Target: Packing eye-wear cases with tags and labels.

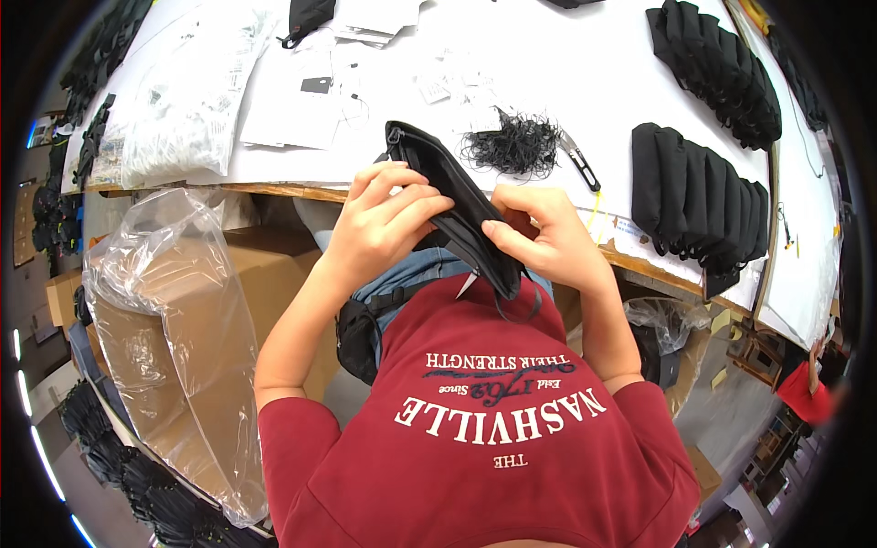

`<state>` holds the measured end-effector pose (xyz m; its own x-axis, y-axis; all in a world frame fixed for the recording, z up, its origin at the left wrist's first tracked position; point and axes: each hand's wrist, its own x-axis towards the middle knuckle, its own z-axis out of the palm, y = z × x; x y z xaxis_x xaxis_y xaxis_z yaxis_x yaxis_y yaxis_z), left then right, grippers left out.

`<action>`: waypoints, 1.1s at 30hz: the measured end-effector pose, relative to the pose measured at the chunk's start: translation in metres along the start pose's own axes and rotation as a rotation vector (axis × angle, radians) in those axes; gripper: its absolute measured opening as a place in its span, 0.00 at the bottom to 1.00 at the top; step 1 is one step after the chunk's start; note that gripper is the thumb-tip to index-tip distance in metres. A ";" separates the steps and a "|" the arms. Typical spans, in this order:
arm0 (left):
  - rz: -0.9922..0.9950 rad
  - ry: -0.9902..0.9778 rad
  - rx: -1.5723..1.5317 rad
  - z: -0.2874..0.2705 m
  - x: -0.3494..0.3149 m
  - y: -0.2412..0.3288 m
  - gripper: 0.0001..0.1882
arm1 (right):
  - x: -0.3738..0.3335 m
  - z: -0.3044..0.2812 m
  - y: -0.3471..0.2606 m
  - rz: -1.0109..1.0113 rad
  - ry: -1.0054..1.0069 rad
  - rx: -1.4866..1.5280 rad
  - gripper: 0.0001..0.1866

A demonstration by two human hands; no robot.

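A black zippered pouch (457,205) is held between my two hands in front of my body, tilted with its mouth spread apart. My left hand (388,212) grips its left edge, fingers bent over the rim. On the other side my right hand (544,233) pinches the right edge, thumb at the opening. A dark strap loop hangs from the pouch's lower end, and a small white tag (468,284) sticks out there. Past the pouch, on the white table (585,55), lie a pile of black thread scraps (516,144) and a pair of thread snips (577,163).
Two rows of stacked black pouches (699,196) stand at the right. A clear bag of small tags (187,110) and white paper sheets (297,105) lie at the left. Below the table edge are a cardboard box (265,292) and clear plastic wrap (164,265).
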<state>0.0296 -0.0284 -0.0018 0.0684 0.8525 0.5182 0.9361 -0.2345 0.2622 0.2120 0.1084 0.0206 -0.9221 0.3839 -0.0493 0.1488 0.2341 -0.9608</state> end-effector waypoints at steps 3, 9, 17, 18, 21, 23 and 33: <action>0.028 0.036 -0.012 0.003 0.000 0.001 0.17 | 0.000 0.003 0.014 0.016 0.023 0.135 0.10; -0.198 0.216 -0.158 0.000 0.004 0.001 0.11 | -0.010 -0.007 0.053 -0.016 -0.060 0.604 0.29; -0.480 0.180 -0.260 0.000 -0.007 -0.002 0.09 | -0.015 -0.002 0.040 0.247 -0.018 0.548 0.26; -0.580 0.142 -0.290 -0.004 -0.010 -0.005 0.09 | -0.017 -0.011 0.041 0.289 -0.047 0.670 0.25; -0.608 0.054 -0.171 -0.012 -0.022 -0.018 0.08 | -0.039 -0.044 0.068 -0.014 0.086 1.122 0.34; -0.587 -0.039 -0.244 -0.012 -0.025 -0.018 0.09 | -0.042 -0.064 0.096 -0.252 0.063 1.267 0.35; -0.480 -0.407 -0.611 -0.010 -0.015 0.020 0.14 | 0.022 -0.037 0.067 0.253 1.082 1.256 0.14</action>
<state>0.0436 -0.0501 0.0037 -0.0586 0.9965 -0.0595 0.5551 0.0821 0.8277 0.2152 0.1652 -0.0351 -0.1880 0.8193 -0.5416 -0.6062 -0.5307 -0.5924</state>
